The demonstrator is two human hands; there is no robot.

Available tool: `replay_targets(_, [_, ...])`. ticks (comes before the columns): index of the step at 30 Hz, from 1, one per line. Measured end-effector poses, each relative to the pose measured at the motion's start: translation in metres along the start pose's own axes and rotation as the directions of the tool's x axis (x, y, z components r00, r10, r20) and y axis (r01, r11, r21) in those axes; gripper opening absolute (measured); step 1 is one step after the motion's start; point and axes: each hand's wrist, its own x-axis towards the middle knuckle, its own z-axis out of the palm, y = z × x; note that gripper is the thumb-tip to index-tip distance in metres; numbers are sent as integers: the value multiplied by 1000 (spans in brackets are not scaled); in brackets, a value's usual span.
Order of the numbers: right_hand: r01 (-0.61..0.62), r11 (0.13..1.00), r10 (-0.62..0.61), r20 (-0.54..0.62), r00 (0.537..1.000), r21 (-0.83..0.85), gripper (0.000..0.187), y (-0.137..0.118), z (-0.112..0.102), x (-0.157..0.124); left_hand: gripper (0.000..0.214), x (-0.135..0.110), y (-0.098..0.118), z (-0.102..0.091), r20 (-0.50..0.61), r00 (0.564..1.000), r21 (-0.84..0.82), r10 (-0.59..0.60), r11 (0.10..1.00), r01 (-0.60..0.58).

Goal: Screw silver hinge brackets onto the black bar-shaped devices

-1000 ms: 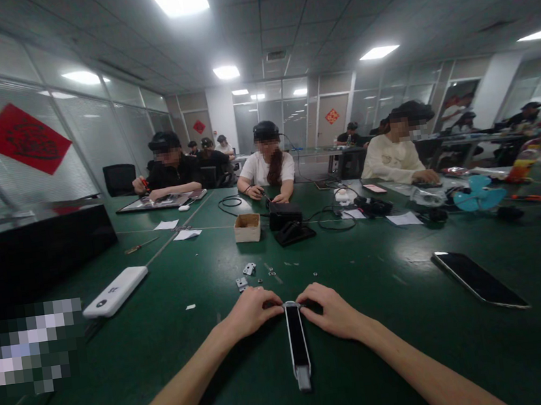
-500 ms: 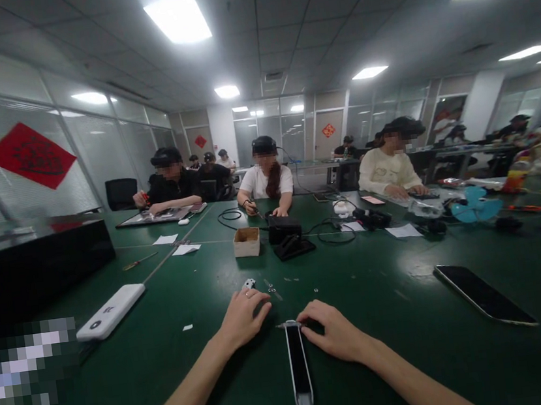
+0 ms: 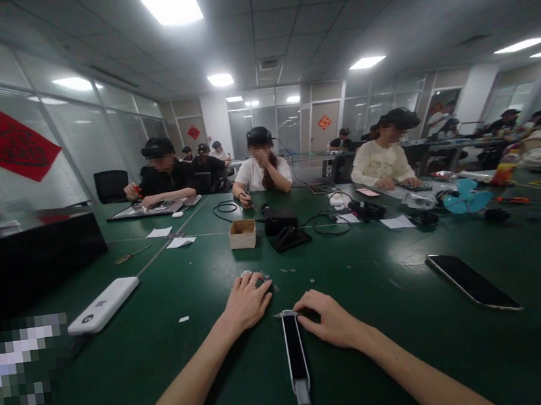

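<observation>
Head view: a narrow black-faced device (image 3: 294, 350) is lying lengthwise on the green table (image 3: 394, 371). The right hand (image 3: 331, 318) is touching its far end, pinching or not being unclear; the left hand (image 3: 247, 302) is reaching over small metal parts (image 3: 267, 277), its grip being hidden.

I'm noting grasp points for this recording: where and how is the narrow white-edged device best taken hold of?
Probably at mid-length of the narrow device, by its two long edges, from above with thumb and fingers astride. It lies flat, its length pointing away from the person; the right hand is at the far end, and a grey piece juts from the near one.
</observation>
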Motion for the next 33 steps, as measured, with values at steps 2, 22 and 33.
replay_targets(2, [-12, 1000, 12, 10, 1000, -1, 18, -2, -1, 0, 30, -1, 1, 0, -8, 1000, -42, -15, 999, 14])
replay_targets(22, [17, 1000, -17, 8, 1000, -1, 18, 2, 0, -1, 16, -25, 0, -27, 157, 976, -454, 148, 889, -62])
replay_targets(33, [12, 1000, -12, 16, 1000, -11, 18, 3, 1, -1, 18, -26, 6, -34, 214, 963, -448, 163, 892, -52])
